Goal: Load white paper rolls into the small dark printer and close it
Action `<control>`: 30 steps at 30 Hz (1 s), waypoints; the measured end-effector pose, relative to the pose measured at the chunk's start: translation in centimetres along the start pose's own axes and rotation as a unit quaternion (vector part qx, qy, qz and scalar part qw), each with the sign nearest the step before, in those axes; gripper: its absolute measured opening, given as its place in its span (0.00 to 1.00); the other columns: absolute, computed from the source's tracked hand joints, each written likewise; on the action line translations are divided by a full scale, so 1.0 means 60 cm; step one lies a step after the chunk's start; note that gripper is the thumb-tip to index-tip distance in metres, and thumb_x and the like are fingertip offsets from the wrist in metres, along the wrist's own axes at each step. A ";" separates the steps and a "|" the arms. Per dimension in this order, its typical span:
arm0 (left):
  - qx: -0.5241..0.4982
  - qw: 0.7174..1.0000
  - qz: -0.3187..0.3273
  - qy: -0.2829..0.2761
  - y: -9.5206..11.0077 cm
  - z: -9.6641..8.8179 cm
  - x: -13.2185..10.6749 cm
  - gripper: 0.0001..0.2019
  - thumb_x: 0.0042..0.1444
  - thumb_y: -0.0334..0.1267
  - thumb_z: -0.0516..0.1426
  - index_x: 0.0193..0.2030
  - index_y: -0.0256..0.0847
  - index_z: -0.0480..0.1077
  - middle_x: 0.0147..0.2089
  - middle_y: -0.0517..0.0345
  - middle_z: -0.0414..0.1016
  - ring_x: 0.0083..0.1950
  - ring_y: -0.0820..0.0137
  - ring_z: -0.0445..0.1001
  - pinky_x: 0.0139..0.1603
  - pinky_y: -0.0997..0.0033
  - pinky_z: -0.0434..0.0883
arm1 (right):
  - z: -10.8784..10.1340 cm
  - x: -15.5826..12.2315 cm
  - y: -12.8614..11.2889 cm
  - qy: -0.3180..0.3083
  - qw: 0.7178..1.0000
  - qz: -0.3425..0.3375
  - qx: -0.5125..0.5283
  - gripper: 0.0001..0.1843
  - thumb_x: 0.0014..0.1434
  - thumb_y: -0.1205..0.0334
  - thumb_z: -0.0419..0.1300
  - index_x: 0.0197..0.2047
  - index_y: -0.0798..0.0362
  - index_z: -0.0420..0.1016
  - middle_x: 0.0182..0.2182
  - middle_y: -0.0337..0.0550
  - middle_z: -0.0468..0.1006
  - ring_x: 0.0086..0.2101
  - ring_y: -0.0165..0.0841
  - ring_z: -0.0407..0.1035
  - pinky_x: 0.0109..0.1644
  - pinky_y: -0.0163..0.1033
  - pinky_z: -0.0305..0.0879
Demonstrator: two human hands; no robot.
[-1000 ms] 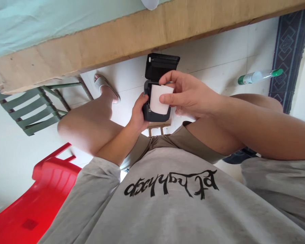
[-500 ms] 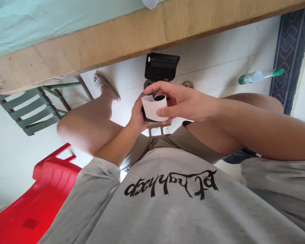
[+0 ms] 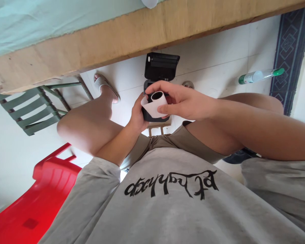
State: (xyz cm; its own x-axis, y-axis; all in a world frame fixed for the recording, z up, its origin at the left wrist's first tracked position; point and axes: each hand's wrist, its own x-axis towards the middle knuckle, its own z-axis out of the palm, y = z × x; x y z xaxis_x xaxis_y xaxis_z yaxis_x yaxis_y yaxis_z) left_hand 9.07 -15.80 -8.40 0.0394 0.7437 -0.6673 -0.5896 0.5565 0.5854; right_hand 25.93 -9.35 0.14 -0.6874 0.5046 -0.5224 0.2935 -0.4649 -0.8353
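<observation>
My left hand (image 3: pixel 139 115) is closed round the near left side of a black portable printer (image 3: pixel 152 118), whose hinged lid (image 3: pixel 160 66) stands open on the far side. In my right hand (image 3: pixel 183 101) is a roll of white label paper (image 3: pixel 156 105) with a dark core, gripped between thumb and fingers just over the printer's open body. The paper's loose end sticks out to the left, close to my left thumb; whether the thumb touches it I cannot tell. The roll and my right fingers hide much of the printer's inside.
A wooden table edge (image 3: pixel 122 40) with a pale green cloth (image 3: pixel 53 20) runs across the top. Left are a green-slatted chair (image 3: pixel 38 105) and a red plastic chair (image 3: pixel 48 176). A clear bottle (image 3: pixel 259 77) with a green cap lies on the tiled floor (image 3: pixel 218 56) at right.
The paper roll has tilted and shifted slightly up and left in my right hand, showing more of the printer below it. My left hand stays in place on the printer.
</observation>
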 end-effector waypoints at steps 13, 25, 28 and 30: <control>-0.027 0.999 0.001 0.017 0.011 0.014 -0.009 0.09 0.63 0.43 0.60 0.35 0.42 0.76 0.31 0.58 0.77 0.31 0.70 0.74 0.35 0.66 0.73 | 0.006 0.001 -0.008 0.031 0.987 0.082 0.132 0.21 0.62 0.64 0.58 0.58 0.48 0.74 0.42 0.41 0.78 0.34 0.24 0.71 0.33 0.30 0.74; -0.025 0.999 -0.013 -0.023 0.013 0.014 -0.012 0.13 0.58 0.50 0.65 0.33 0.43 0.75 0.23 0.60 0.73 0.25 0.72 0.70 0.29 0.67 0.71 | 0.009 -0.001 -0.011 0.022 0.990 0.073 0.118 0.22 0.63 0.60 0.61 0.60 0.47 0.72 0.39 0.40 0.78 0.40 0.25 0.75 0.35 0.26 0.72; -0.015 1.000 -0.002 -0.016 0.010 0.011 -0.009 0.14 0.56 0.52 0.66 0.32 0.43 0.75 0.26 0.59 0.76 0.28 0.70 0.73 0.32 0.66 0.73 | 0.004 0.001 -0.009 0.038 0.997 0.057 0.039 0.25 0.64 0.56 0.61 0.63 0.48 0.71 0.44 0.43 0.78 0.43 0.28 0.74 0.39 0.31 0.75; -0.001 1.000 0.002 -0.001 0.006 0.009 -0.007 0.16 0.57 0.55 0.66 0.36 0.44 0.76 0.30 0.58 0.80 0.34 0.65 0.79 0.37 0.63 0.77 | -0.001 0.000 -0.008 0.079 0.991 -0.003 -0.111 0.29 0.62 0.62 0.61 0.66 0.47 0.71 0.50 0.45 0.77 0.48 0.30 0.72 0.49 0.35 0.77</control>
State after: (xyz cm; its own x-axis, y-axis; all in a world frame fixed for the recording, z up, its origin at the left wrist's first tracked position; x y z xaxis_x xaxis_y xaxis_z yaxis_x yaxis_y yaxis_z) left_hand 9.29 -15.68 -7.65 0.0389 0.7471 -0.6636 -0.5912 0.5526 0.5875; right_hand 25.82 -9.11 0.53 -0.5819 0.6227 -0.5231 0.4413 -0.2985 -0.8463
